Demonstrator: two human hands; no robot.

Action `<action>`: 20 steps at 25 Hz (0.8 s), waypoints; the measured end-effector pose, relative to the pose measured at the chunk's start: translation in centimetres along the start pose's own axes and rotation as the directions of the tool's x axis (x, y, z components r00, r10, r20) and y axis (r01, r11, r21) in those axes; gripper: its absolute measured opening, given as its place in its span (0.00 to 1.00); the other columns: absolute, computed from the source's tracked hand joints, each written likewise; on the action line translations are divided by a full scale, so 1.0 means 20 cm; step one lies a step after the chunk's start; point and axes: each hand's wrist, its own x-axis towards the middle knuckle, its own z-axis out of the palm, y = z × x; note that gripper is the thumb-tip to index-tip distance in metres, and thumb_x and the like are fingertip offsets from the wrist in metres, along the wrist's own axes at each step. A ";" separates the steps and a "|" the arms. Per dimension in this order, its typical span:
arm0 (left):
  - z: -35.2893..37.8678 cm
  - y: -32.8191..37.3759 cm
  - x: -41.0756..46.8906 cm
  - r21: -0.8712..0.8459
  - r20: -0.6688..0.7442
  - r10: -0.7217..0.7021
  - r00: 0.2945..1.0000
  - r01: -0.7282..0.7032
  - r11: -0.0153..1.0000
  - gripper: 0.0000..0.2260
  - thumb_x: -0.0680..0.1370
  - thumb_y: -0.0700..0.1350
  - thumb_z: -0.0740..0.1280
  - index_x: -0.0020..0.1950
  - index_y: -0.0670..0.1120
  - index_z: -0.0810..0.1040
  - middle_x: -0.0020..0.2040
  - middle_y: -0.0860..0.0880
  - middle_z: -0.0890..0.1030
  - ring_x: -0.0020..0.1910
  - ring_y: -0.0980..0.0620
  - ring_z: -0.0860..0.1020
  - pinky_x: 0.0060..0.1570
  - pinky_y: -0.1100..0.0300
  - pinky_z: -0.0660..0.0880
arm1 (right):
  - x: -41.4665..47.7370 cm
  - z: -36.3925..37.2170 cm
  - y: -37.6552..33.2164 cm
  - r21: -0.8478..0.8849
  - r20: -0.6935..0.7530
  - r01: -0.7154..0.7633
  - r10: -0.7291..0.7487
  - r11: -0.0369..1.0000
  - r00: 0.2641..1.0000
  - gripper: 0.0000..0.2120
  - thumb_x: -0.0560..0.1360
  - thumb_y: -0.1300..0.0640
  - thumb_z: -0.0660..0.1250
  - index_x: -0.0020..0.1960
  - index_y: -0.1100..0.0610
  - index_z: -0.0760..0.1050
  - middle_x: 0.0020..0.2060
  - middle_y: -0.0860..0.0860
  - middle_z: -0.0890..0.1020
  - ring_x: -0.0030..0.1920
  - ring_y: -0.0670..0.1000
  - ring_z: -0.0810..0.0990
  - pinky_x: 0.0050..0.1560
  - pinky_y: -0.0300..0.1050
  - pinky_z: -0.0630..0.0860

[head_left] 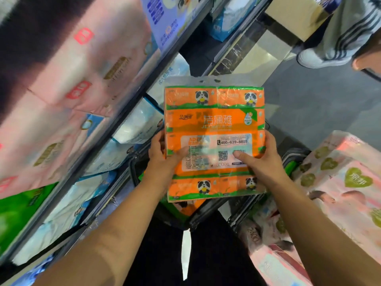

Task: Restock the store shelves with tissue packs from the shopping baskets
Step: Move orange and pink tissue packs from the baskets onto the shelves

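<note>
An orange tissue pack (214,120) with panda pictures and green trim is held up flat in front of me, above a dark shopping basket (136,174). My left hand (162,155) grips its left edge, thumb lying across the label. My right hand (261,157) grips its right edge, thumb on the label too. More orange packaging (185,209) shows in the basket under the pack. The store shelves (107,120) run along the left, filled with pink, white-blue and green packs.
A second basket (292,159) at the right holds pink tissue packs (346,182), with more pink packs (274,259) lower right. Another person's leg and white shoe (321,56) stand on the grey floor at top right. A cardboard box (294,15) sits near them.
</note>
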 end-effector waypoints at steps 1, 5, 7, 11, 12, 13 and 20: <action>-0.03 0.05 -0.06 -0.026 0.011 0.015 1.000 -0.014 1.000 0.33 0.62 0.60 0.79 0.60 0.73 0.65 0.65 0.54 0.74 0.57 0.48 0.80 0.54 0.43 0.78 | -0.05 0.01 -0.04 0.030 0.006 0.001 -0.001 1.000 1.000 0.33 0.68 0.58 0.78 0.64 0.43 0.62 0.49 0.41 0.80 0.43 0.33 0.80 0.38 0.29 0.75; -0.15 0.21 -0.29 -0.035 -0.016 0.085 0.996 -0.086 0.996 0.28 0.75 0.45 0.72 0.66 0.65 0.62 0.55 0.59 0.78 0.49 0.55 0.82 0.44 0.56 0.81 | -0.25 0.04 -0.25 0.103 0.042 0.060 -0.064 0.993 0.997 0.32 0.69 0.59 0.77 0.64 0.45 0.63 0.49 0.44 0.82 0.44 0.38 0.83 0.39 0.34 0.80; -0.22 0.28 -0.39 -0.027 -0.050 0.129 0.990 -0.131 0.991 0.27 0.75 0.47 0.72 0.63 0.70 0.63 0.59 0.55 0.78 0.52 0.53 0.82 0.46 0.54 0.81 | -0.33 0.03 -0.36 0.103 0.063 0.111 -0.118 0.989 0.991 0.32 0.68 0.58 0.77 0.64 0.45 0.63 0.51 0.45 0.82 0.46 0.41 0.83 0.43 0.38 0.81; -0.38 0.43 -0.64 -0.040 -0.096 0.190 0.977 -0.195 0.980 0.27 0.71 0.52 0.74 0.58 0.74 0.63 0.55 0.58 0.81 0.51 0.52 0.83 0.53 0.43 0.79 | -0.50 0.00 -0.61 0.062 0.140 0.229 -0.235 0.972 0.962 0.31 0.66 0.57 0.79 0.60 0.38 0.66 0.52 0.47 0.84 0.49 0.46 0.84 0.48 0.49 0.81; -0.42 0.47 -0.70 -0.051 -0.109 0.215 0.970 -0.222 0.974 0.28 0.71 0.52 0.74 0.61 0.72 0.63 0.54 0.59 0.82 0.50 0.53 0.83 0.52 0.44 0.79 | -0.54 0.00 -0.68 0.061 0.170 0.264 -0.270 0.963 0.948 0.32 0.66 0.59 0.78 0.59 0.37 0.66 0.52 0.47 0.83 0.49 0.45 0.84 0.46 0.45 0.81; -0.45 0.51 -0.75 -0.054 -0.125 0.243 0.962 -0.251 0.967 0.28 0.72 0.52 0.73 0.63 0.70 0.62 0.53 0.60 0.82 0.49 0.56 0.83 0.51 0.47 0.80 | -0.58 0.00 -0.75 0.066 0.199 0.298 -0.305 0.952 0.931 0.32 0.66 0.60 0.78 0.59 0.38 0.66 0.53 0.48 0.83 0.49 0.44 0.84 0.44 0.42 0.80; -0.71 0.70 -1.04 -0.076 -0.264 0.346 0.900 -0.377 0.923 0.29 0.74 0.43 0.72 0.65 0.62 0.59 0.54 0.60 0.77 0.44 0.66 0.81 0.34 0.70 0.76 | -0.76 0.10 -1.16 0.019 0.245 0.412 -0.404 0.911 0.881 0.35 0.65 0.61 0.78 0.62 0.48 0.61 0.52 0.43 0.78 0.45 0.35 0.81 0.44 0.39 0.81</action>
